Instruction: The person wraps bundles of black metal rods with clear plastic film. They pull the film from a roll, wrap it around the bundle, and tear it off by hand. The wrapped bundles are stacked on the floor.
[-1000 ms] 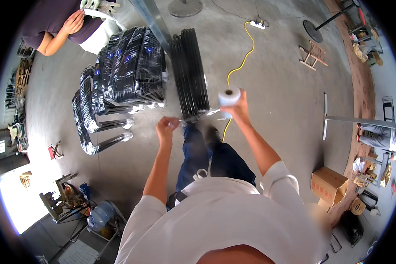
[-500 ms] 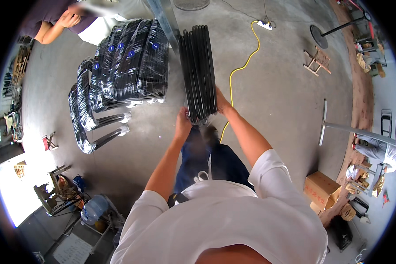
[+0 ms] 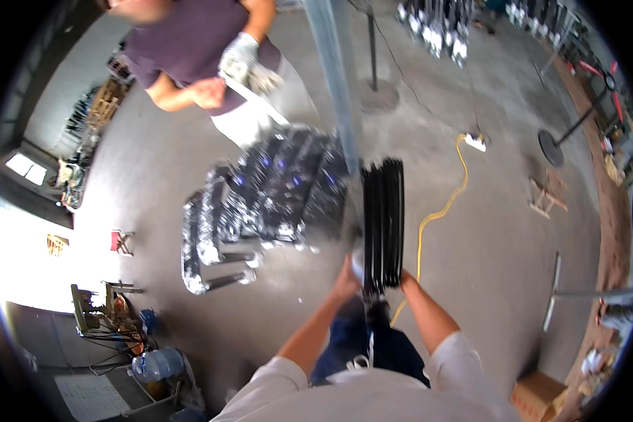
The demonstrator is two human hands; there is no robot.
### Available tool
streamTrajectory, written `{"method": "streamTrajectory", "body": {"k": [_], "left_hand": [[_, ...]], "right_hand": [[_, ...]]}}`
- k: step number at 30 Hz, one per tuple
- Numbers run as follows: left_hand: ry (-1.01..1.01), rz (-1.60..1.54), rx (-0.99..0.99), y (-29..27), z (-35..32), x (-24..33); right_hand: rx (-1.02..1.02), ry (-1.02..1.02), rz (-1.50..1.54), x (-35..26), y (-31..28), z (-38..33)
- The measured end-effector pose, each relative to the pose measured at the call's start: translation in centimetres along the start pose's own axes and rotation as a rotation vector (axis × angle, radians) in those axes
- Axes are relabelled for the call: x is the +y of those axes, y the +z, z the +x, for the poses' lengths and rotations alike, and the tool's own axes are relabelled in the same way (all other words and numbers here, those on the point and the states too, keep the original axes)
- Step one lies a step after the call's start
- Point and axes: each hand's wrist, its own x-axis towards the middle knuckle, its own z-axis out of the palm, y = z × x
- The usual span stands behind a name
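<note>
A stack of long black tubes (image 3: 383, 221) stands upright in front of me. My left hand (image 3: 347, 281) grips its left side near the lower end, and my right hand (image 3: 406, 280) is on the right side; the stack hides most of the fingers. Beside my left hand there is a pale, blurred patch I cannot make out. To the left, several bent black tube frames wrapped in clear film (image 3: 285, 190) are grouped on the floor, with small blue marks on them. A grey metal post (image 3: 334, 77) rises just beyond my stack.
Behind the wrapped frames stands a co-worker (image 3: 197, 49) with a glove on one hand, holding a pale strip. A yellow cable (image 3: 443, 211) runs along the floor to a white power strip (image 3: 475, 143). A small wooden stool (image 3: 548, 192) and a cardboard box (image 3: 538, 395) are at the right.
My view has shifted, so the scene sits lower and further right, and more of the co-worker shows. Both my hands stay on the black stack.
</note>
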Motion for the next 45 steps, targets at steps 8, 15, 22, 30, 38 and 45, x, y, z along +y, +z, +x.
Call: {"method": "streamTrajectory", "body": {"k": [8,15,22,30,38,45], "left_hand": [[0.099,-0.033,0.1,-0.2,-0.7,-3.1],[0.118,-0.04,0.046,-1.3,-1.7,-1.2],[-0.041,-0.339,0.011,-1.0,-1.7,-1.3],[0.038,-0.242,0.035,-1.8,2.6,-11.8],[0.058,-0.021,0.068,-1.7,0.1,-4.4],[0.079,0.01,0.042,-2.7,-0.6,-3.1]], "right_hand": [[0.119,0.006,0.13,3.4,-2.6,1.2],[1.148,-0.44,-0.342,4.7,-1.2,-1.9],[-0.184,-0.862,-1.807,-0.5,11.2,-4.6],[-0.52,-0.6,-2.45,-0.2,8.2,-3.3],[-0.411,-0.639,-2.348,-1.1,7.4,-3.5],[-0.551,-0.55,-2.418,-2.4,8.8,-2.1]]}}
